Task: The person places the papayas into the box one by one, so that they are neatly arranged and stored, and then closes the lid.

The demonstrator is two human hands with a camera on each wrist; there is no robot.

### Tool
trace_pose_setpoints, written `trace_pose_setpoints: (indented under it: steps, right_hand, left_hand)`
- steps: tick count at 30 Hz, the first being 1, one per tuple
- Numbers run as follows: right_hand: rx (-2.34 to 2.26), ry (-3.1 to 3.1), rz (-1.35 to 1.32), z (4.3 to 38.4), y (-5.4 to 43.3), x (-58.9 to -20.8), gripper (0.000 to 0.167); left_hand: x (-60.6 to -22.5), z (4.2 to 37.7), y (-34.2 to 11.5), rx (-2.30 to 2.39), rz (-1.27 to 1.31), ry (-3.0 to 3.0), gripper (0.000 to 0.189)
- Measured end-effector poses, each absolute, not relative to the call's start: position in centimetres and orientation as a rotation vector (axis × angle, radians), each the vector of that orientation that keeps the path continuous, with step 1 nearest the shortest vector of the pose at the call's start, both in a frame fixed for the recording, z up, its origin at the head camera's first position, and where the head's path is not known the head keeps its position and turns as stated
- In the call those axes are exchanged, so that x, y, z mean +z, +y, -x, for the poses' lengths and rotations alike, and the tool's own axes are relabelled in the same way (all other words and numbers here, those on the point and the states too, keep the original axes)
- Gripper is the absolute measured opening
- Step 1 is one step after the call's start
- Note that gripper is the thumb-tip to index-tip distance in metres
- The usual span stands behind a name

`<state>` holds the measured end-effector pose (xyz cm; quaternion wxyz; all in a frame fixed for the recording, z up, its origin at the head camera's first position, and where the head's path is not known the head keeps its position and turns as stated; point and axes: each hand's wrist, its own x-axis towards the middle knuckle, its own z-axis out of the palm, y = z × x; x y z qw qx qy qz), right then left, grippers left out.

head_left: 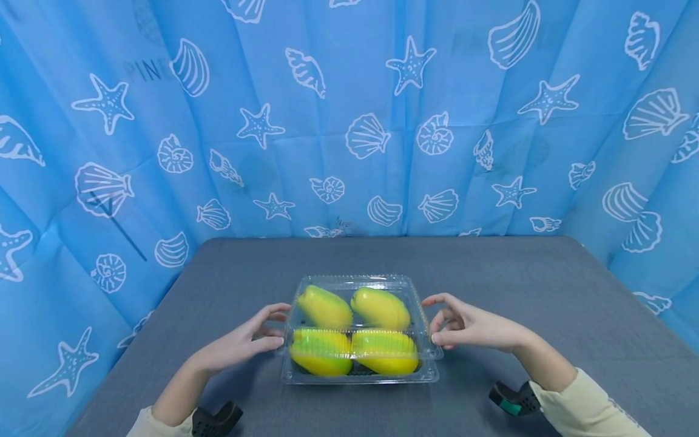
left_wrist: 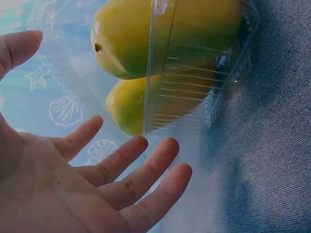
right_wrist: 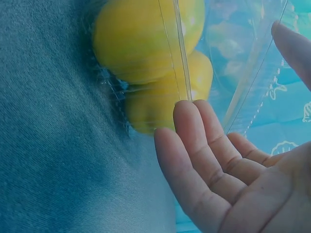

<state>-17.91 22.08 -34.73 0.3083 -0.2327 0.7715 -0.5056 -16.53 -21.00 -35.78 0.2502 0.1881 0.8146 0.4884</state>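
Note:
A clear plastic clamshell box (head_left: 360, 380) stands on the table with several yellow-green mangoes (head_left: 325, 308) inside. Its lid (head_left: 431, 352) is tilted up, its front edge apart from the base's front rim. At the box's left side is my left hand (head_left: 237, 343), thumb tip close to the lid's front corner. In the left wrist view its fingers (left_wrist: 150, 170) are spread and relaxed. My right hand (head_left: 477, 328) is at the opposite side, thumb (right_wrist: 294, 46) at the lid's edge. Two of its fingertips (right_wrist: 184, 109) come right up to the box's rim in the right wrist view.
The grey cloth-covered table (head_left: 491, 273) extends around the box. A blue curtain (head_left: 338, 91) printed with white shells and starfish hangs behind it and along both sides. Dark wrist devices (head_left: 215, 419) are worn at both cuffs.

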Motion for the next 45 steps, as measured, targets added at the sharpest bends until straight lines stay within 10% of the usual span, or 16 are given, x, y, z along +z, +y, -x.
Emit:
trace_pose_setpoints:
  steps: [19, 45]
  right_hand:
    - [-1.388, 2.011, 0.590, 16.7, 21.6, -35.3, 0.073]
    - [-1.265, 1.907, 0.546, 16.1, 21.5, -36.0, 0.034]
  left_hand:
    - [-36.8, 16.3, -21.4, 1.301, -0.472, 2.113, 0.076]
    - [-37.3, 16.2, -21.3, 1.334, -0.550, 1.840, 0.081]
